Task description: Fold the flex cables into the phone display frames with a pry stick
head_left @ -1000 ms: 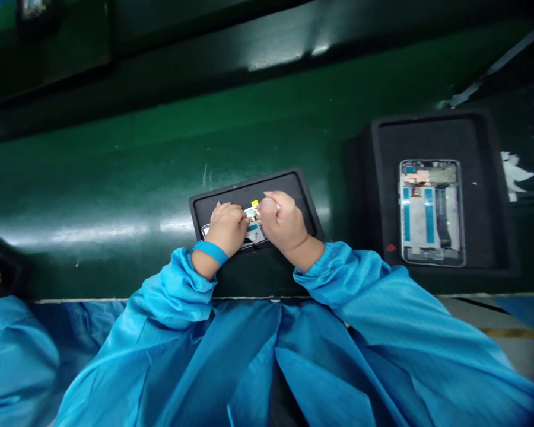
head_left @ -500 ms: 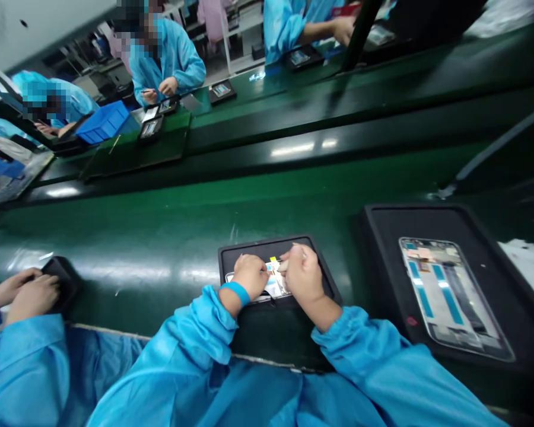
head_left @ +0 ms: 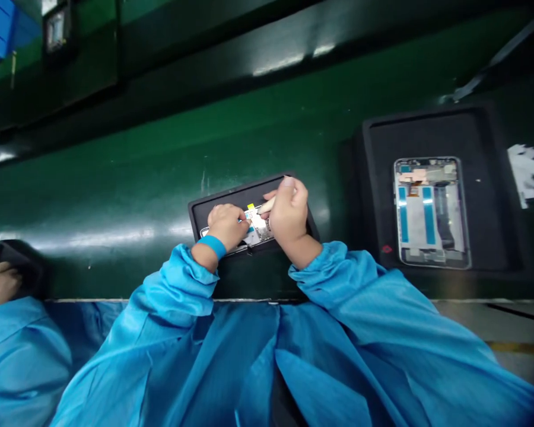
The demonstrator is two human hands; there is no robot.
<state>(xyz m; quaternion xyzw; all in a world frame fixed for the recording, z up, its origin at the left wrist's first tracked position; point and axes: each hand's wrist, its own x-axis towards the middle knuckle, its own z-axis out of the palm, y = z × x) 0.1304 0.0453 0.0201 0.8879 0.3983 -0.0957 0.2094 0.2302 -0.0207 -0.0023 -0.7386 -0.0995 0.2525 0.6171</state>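
- My left hand [head_left: 226, 224] presses closed on the phone frame [head_left: 254, 230], in the tray [head_left: 231, 198] at the worktop's near edge.
- My right hand [head_left: 288, 214] grips a pale stick tool [head_left: 267, 206].
- Risk, as I judge it: the tip slipping and scratching the parts.

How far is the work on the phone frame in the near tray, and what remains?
In hand: the left hand steadies the phone frame in the near tray, while the right hand holds a pale stick tool with its tip on the frame's upper part. Nothing shows this step finished. Left: a second phone frame lies untouched in the tray to the right.
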